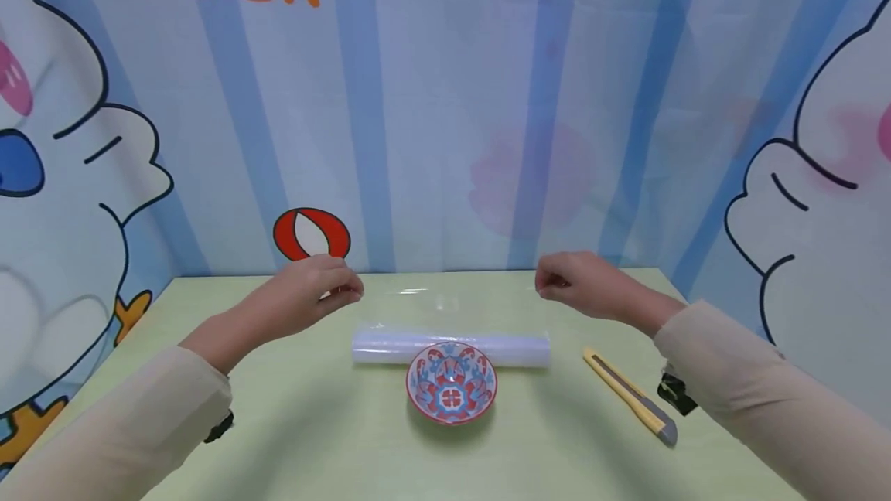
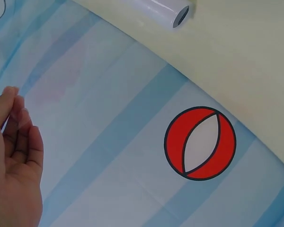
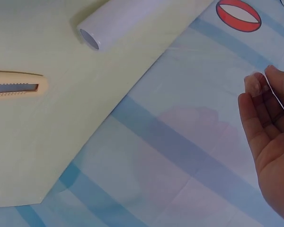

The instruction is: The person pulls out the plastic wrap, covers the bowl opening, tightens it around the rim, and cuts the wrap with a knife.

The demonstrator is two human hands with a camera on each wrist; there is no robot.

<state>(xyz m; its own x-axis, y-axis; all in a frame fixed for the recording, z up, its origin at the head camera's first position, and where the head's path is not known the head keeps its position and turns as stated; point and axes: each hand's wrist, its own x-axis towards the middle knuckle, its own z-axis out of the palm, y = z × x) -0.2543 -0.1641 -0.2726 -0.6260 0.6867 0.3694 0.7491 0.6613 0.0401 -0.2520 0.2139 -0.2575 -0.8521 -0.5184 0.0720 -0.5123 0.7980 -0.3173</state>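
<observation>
Both hands are raised above the far part of the table, fingers curled and thumbs against fingertips. The left hand (image 1: 306, 296) and the right hand (image 1: 592, 288) pinch a see-through sheet of plastic wrap (image 1: 414, 291) by its two sides. Only faint glints show the sheet between them; in the right wrist view, clear film (image 3: 254, 86) covers the fingertips. Below the hands lies a white roll of plastic wrap (image 1: 379, 349), crosswise on the table. In front of it, partly covering it, stands a small bowl (image 1: 451, 383) with a red and blue pattern.
A yellow utility knife (image 1: 629, 397) lies on the table to the right of the bowl, under the right forearm. The pale green table (image 1: 299, 439) ends at a striped cartoon backdrop (image 1: 445, 99) close behind the hands.
</observation>
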